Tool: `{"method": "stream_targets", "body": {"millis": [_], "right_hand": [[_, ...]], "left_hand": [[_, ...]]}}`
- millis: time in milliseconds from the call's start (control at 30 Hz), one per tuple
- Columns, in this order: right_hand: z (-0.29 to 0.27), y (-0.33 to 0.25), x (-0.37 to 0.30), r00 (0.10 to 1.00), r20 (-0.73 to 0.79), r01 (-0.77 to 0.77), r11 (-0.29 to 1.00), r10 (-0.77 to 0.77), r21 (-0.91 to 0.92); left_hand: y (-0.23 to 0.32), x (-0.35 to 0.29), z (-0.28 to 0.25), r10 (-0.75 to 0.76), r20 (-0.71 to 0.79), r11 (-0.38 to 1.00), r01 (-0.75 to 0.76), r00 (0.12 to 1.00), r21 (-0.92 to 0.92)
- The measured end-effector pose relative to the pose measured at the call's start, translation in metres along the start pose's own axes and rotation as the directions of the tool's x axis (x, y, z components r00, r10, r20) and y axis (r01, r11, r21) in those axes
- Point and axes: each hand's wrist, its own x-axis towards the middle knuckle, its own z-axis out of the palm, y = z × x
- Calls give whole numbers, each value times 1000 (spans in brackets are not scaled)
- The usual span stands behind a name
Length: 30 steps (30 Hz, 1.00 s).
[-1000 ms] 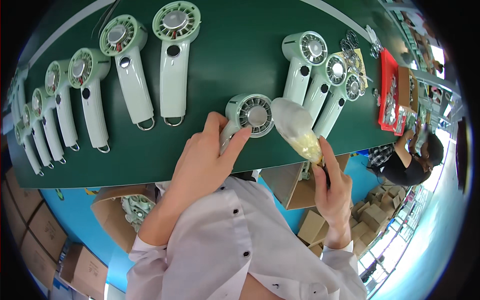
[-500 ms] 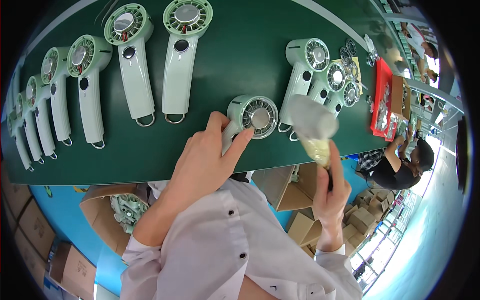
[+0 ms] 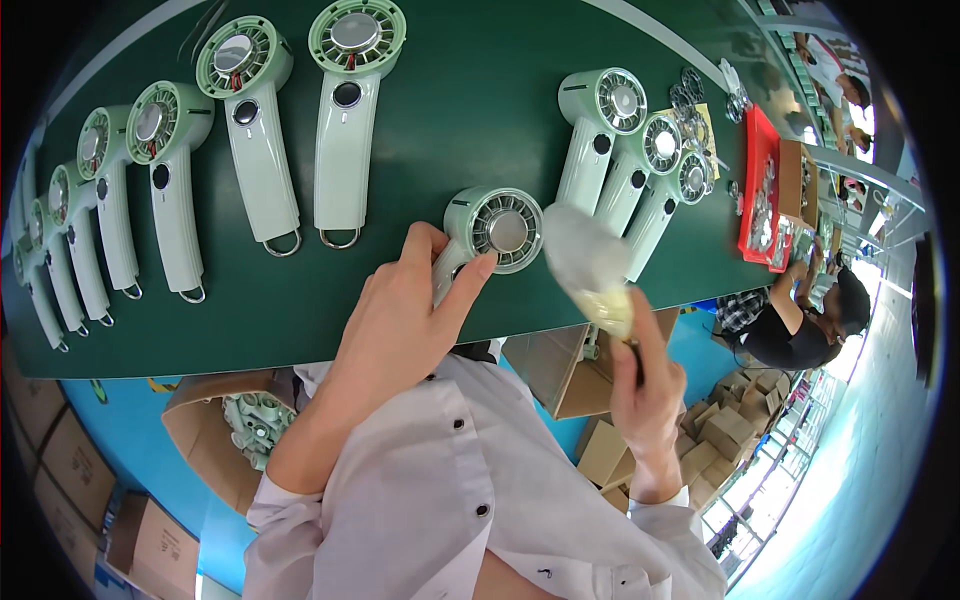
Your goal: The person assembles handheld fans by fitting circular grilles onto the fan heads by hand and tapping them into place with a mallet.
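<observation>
now the blurred tool, maybe a mallet, nears the fan; fingers grip both.

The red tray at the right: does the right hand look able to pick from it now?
Probably not as things stand: the right hand grips a pale-headed tool, and the red tray lies farther right.

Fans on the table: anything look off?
Red bits show in some left-row fan heads; the held fan and right-hand fans show none. Loose metal rings lie jumbled near the red tray. No visible damage.
</observation>
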Motion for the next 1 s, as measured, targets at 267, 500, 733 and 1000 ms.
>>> {"method": "stream_targets", "body": {"millis": [267, 500, 733, 1000], "right_hand": [[6, -2, -6, 998, 7, -63, 998, 63, 18], [16, 39, -16, 751, -432, -363, 859, 500, 362], [24, 141, -24, 507, -498, -501, 711, 704, 493], [47, 183, -31, 531, -577, -651, 734, 621, 192]], "left_hand": [[1, -1, -1, -22, 4, 1000, 22, 1000, -15], [-11, -2, -7, -6, 86, 946, 34, 996, -322], [-31, -2, -11, 316, 188, 768, -134, 930, -627], [-30, -7, -13, 411, 34, 832, -359, 911, -423]]}}
